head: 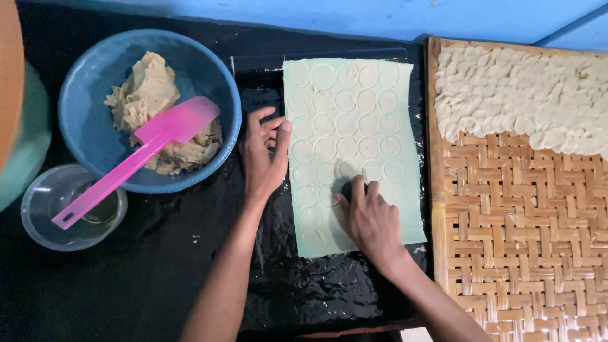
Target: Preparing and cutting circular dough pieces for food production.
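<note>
Pressing down on the dough sheet (352, 149), the right hand (370, 218) is closed over a small dark cutter (350, 187). The left hand (265, 152) is laid flat, fingers spread and holding nothing, at the sheet's left edge. A blue bowl (95, 76) is seen left of the sheet, a woven tray (519, 234) right.

I have one view only: the head-worn camera looks almost straight down, close above the black work surface (158, 285), framing it from blue bowl (88, 82) to woven tray (525, 240).

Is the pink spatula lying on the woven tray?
No, the pink spatula rests in the blue bowl of dough, left of the woven tray.
</note>
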